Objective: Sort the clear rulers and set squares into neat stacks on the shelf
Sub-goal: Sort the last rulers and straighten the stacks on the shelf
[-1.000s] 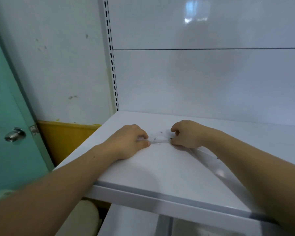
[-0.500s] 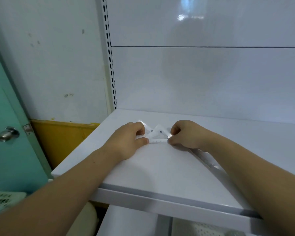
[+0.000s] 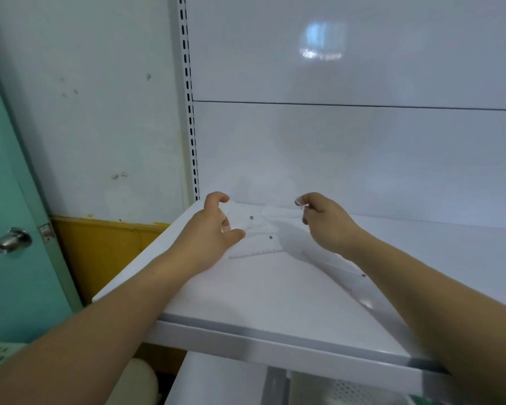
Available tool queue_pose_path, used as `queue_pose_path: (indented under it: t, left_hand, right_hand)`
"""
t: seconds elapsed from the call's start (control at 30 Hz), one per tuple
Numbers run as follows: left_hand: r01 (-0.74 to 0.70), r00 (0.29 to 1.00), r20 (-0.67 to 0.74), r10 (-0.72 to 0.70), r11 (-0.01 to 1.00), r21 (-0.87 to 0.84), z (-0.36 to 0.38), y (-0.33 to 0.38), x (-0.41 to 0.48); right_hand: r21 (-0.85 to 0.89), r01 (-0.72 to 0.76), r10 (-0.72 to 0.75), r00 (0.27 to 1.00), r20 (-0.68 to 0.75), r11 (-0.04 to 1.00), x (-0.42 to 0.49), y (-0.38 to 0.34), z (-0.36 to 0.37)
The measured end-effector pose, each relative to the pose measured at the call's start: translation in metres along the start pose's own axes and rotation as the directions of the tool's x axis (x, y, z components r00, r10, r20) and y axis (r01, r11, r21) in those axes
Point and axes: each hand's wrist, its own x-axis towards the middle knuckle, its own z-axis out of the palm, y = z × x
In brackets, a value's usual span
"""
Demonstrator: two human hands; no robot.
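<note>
Clear set squares (image 3: 260, 229) lie overlapped at the back left of the white shelf (image 3: 275, 290). They look thin, light, stiff and probably slippery, so edges and corners seem the best hold. The left hand (image 3: 214, 229) pinches their left end and the right hand (image 3: 324, 223) their right corner. A long clear ruler (image 3: 360, 287) lies beneath the right forearm.
</note>
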Motion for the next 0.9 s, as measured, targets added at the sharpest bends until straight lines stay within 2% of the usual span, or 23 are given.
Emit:
queue_pose_path:
  t: [0.1, 0.17, 0.23, 0.37, 0.57, 0.7, 0.9]
  left_hand:
    - [-0.057, 0.998, 0.011, 0.058, 0.997, -0.044, -0.008, 0.005, -0.006]
    - [-0.115, 0.992, 0.057, 0.117, 0.993, -0.028, -0.015, 0.009, -0.010]
    - [-0.167, 0.981, 0.095, 0.168, 0.986, -0.022, -0.022, 0.015, -0.014]
    - [-0.248, 0.953, 0.162, 0.254, 0.967, -0.055, -0.022, 0.027, -0.022]
    - [-0.322, 0.882, 0.311, 0.355, 0.934, -0.151, 0.012, 0.067, -0.047]
    - [-0.364, 0.829, 0.385, 0.404, 0.915, -0.176, 0.038, 0.110, -0.072]
    - [-0.460, 0.745, 0.426, 0.514, 0.858, -0.229, 0.094, 0.197, -0.115]
  right_hand:
    - [-0.168, 0.097, -0.095, 0.995, 0.024, 0.981, -0.016, -0.009, -0.007]
    - [-0.247, 0.175, -0.184, 0.983, -0.013, 0.953, -0.030, -0.011, -0.011]
    - [-0.319, 0.177, -0.210, 0.975, -0.072, 0.931, -0.047, -0.012, -0.018]
    - [-0.426, 0.054, -0.126, 0.982, -0.142, 0.903, -0.091, -0.012, -0.032]
    - [-0.441, -0.138, 0.021, 0.965, -0.260, 0.887, -0.166, -0.003, -0.061]
    - [-0.380, -0.258, 0.108, 0.922, -0.372, 0.889, -0.221, 0.001, -0.098]
    - [-0.410, -0.419, 0.150, 0.824, -0.546, 0.810, -0.312, 0.027, -0.179]
